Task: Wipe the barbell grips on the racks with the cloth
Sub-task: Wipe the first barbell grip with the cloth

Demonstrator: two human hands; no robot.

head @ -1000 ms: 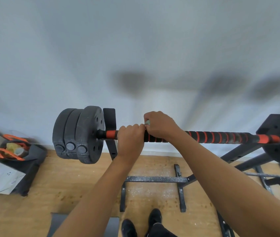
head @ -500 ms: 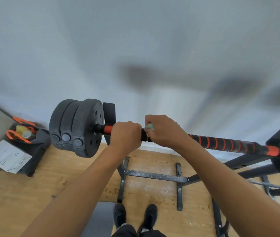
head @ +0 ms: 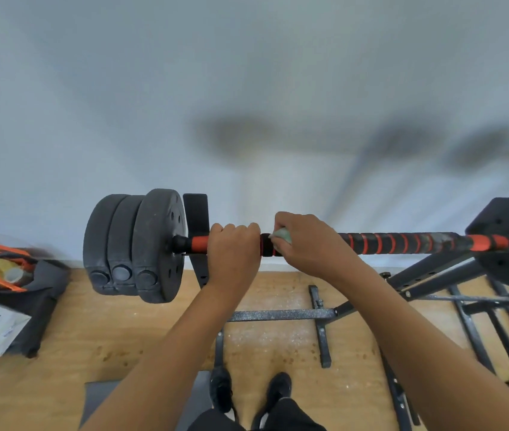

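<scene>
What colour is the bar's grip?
The barbell grip is black with orange-red spiral stripes, shown in the head view.

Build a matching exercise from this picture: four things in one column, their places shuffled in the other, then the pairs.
1. left hand
2. cloth
3. weight plates
4. black bag

A. on the floor, far left
B. stacked on the barbell, at its left end
C. gripping the barbell next to the plates
D. bunched under the right hand

Pairs: 1-C, 2-D, 3-B, 4-A
</scene>
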